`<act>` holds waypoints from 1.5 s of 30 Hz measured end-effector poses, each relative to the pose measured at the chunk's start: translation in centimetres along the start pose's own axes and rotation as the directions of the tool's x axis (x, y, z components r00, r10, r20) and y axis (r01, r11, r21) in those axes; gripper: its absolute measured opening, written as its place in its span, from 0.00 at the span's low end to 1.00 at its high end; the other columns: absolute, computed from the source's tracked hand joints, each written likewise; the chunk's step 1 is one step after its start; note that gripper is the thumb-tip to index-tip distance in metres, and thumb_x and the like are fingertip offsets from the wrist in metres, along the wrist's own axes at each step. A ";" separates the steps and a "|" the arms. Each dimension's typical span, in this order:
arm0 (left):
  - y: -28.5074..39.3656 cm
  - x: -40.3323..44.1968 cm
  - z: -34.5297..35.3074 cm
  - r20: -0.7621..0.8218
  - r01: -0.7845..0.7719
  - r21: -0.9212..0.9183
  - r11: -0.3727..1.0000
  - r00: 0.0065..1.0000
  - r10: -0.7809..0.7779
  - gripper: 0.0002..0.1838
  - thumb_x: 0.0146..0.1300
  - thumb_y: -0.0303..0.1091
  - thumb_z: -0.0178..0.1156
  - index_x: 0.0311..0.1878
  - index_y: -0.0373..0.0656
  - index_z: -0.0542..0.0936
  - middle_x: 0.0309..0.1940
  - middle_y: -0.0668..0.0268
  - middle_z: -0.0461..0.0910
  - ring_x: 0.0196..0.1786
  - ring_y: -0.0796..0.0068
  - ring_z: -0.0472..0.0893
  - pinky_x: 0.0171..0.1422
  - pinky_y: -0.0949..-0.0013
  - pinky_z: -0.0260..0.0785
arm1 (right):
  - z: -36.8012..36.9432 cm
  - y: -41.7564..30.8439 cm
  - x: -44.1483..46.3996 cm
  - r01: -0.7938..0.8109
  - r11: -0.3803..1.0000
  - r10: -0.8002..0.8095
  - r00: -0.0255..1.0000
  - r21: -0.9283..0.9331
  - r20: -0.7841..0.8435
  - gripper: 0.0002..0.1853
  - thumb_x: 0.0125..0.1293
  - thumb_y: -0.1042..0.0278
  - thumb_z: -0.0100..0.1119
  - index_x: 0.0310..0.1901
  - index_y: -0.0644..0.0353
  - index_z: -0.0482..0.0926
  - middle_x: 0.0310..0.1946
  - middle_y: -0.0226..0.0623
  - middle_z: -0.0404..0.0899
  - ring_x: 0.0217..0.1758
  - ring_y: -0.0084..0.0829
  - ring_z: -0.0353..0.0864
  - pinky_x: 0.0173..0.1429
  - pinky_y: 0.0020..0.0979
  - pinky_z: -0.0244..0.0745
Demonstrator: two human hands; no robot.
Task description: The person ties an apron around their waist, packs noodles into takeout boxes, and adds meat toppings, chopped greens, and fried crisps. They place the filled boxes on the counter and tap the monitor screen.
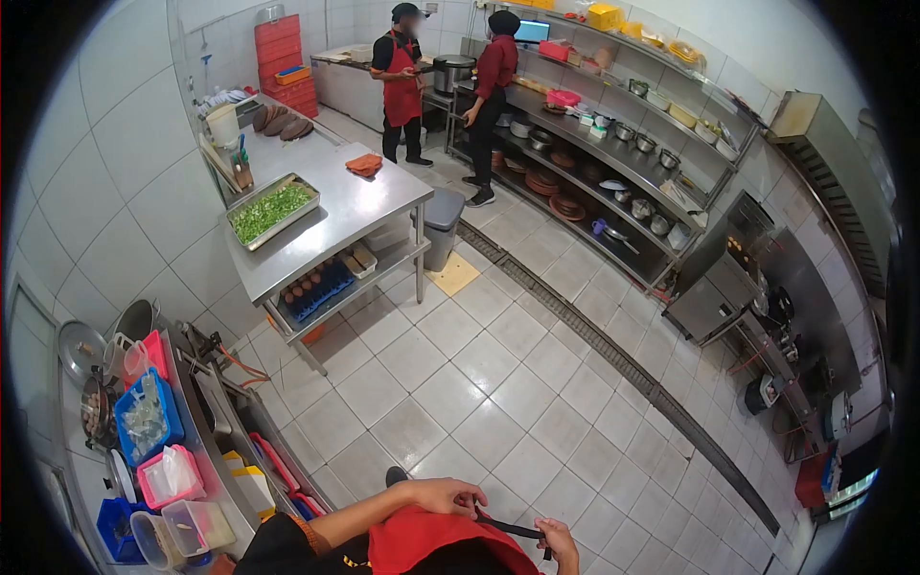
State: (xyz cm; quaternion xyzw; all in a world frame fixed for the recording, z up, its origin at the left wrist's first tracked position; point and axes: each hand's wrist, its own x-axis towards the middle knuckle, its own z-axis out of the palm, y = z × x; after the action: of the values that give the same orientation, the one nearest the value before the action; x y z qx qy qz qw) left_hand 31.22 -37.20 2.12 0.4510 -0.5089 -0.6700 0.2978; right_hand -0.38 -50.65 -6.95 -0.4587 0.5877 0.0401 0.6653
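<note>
At the bottom of the head view, a red apron [412, 539] covers the front of my body. A black strap [513, 528] stretches across it between my two hands. My left hand [447, 496] is closed, its fingertips pinched at the strap's left end. To its right, my right hand [559, 542] is wrapped around the other part of the strap, with a short piece hanging below the fingers.
A steel table [374, 206] bears a tray of chopped greens [275, 213] and a folded orange cloth [364, 165]. Bins stand on the left counter [213, 450]. Two people stand near the shelves [575, 129]. A floor drain [613, 353] crosses the tiles.
</note>
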 end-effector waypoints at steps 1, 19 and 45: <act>-0.1 0.1 0.0 -0.002 -0.008 -0.003 1.000 1.000 0.008 0.19 0.63 0.34 0.55 0.56 0.40 0.71 0.37 0.69 0.79 0.40 0.80 0.74 0.48 0.75 0.64 | 0.1 0.0 0.0 0.002 1.000 -0.002 1.000 -0.009 -0.012 0.12 0.62 0.59 0.59 0.28 0.57 0.74 0.15 0.23 0.62 0.12 0.19 0.60 0.21 0.26 0.66; -1.1 1.1 0.6 -0.031 0.005 -0.009 1.000 1.000 -0.006 0.27 0.58 0.32 0.62 0.60 0.44 0.66 0.31 0.71 0.73 0.35 0.80 0.70 0.42 0.76 0.63 | -0.3 0.0 0.1 0.008 1.000 -0.008 1.000 0.013 -0.011 0.12 0.62 0.59 0.59 0.28 0.57 0.74 0.13 0.24 0.62 0.11 0.19 0.60 0.21 0.26 0.66; -0.6 -1.2 -2.5 -0.177 0.027 -0.077 0.997 0.983 -0.040 0.36 0.52 0.26 0.60 0.65 0.46 0.60 0.33 0.69 0.71 0.35 0.80 0.67 0.43 0.75 0.62 | 1.1 -7.8 -3.8 0.139 0.913 -0.305 0.856 0.383 0.418 0.15 0.71 0.60 0.43 0.48 0.64 0.68 0.20 0.25 0.64 0.16 0.17 0.55 0.22 0.21 0.51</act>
State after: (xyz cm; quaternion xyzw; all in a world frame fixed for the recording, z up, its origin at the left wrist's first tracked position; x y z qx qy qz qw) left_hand 34.03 -37.02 1.74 0.5061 -0.4476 -0.6502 0.3474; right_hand 3.88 -52.57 0.40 -0.3795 0.3493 -0.0303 0.8562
